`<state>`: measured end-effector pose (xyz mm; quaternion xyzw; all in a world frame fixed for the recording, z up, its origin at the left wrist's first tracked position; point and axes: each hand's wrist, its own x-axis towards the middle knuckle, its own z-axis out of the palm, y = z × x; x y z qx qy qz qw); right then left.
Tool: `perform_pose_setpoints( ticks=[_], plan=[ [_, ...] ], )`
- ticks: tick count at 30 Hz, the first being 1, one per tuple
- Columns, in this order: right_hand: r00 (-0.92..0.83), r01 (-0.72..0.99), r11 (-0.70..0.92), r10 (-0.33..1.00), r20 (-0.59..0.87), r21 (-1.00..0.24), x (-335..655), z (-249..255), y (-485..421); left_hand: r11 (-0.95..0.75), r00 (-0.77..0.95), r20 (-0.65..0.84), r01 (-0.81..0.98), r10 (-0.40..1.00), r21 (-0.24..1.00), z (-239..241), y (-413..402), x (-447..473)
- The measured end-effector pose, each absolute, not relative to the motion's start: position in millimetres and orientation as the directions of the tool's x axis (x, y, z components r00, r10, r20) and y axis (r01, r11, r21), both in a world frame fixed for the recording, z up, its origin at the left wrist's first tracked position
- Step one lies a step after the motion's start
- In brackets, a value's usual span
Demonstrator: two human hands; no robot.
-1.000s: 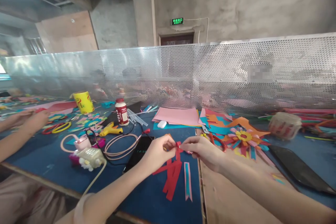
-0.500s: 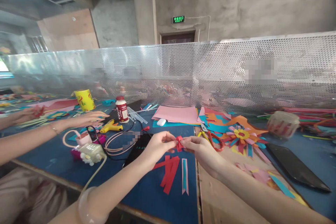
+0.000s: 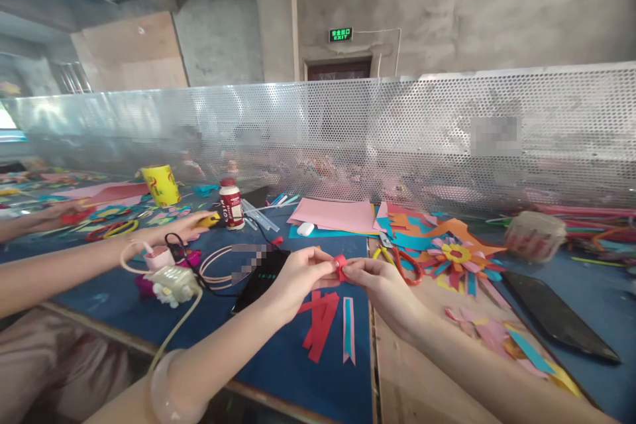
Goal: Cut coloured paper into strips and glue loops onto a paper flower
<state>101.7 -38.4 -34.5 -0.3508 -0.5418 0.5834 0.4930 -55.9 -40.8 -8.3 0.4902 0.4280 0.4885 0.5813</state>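
Observation:
Between my two hands is a small looped red paper strip (image 3: 340, 267), held over the blue table. My left hand (image 3: 309, 276) pinches its left side with thumb and fingers. From the right, my right hand (image 3: 376, 281) pinches the other side, and fingertips partly cover the loop. Just below lie several loose red paper strips (image 3: 322, 328), overlapping each other. Beside them is a pink strip with a blue strip on it (image 3: 348, 331), its lower end notched. Scissors with orange and yellow handles (image 3: 408, 266) rest behind my right hand.
A layered paper flower (image 3: 457, 253) and a black phone-like slab (image 3: 561, 317) lie to the right. Pink paper sheets (image 3: 332, 214) are ahead. Leftward stand a bottle (image 3: 230, 204), cables and a charger (image 3: 171, 283). A co-worker's hand (image 3: 191, 226) holds a yellow glue gun. A perforated metal partition (image 3: 278, 139) crosses behind.
My hands stay nearly in place, with the red loop turned slightly. At left, the co-worker's nearer hand has taken hold of the yellow glue gun and shifted it; scissors now show there.

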Motion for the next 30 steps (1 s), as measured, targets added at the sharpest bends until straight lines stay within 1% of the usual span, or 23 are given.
perform_pose_setpoints(
  ticks=[10,22,30],
  plan=[
    [-0.254,-0.161,0.117,0.955,0.156,-0.980,104,-33,-42,0.050,0.193,-0.012,-0.194,0.981,0.980,-12,-42,-56],
    [-0.216,-0.113,0.160,0.959,0.182,-0.981,104,-33,-45,0.082,0.195,-0.043,-0.195,0.980,0.977,-13,-41,-54],
    [-0.194,-0.083,0.170,0.964,0.184,-0.982,106,-31,-49,0.091,0.229,-0.035,-0.236,0.973,0.967,-12,-43,-53]
  ],
)
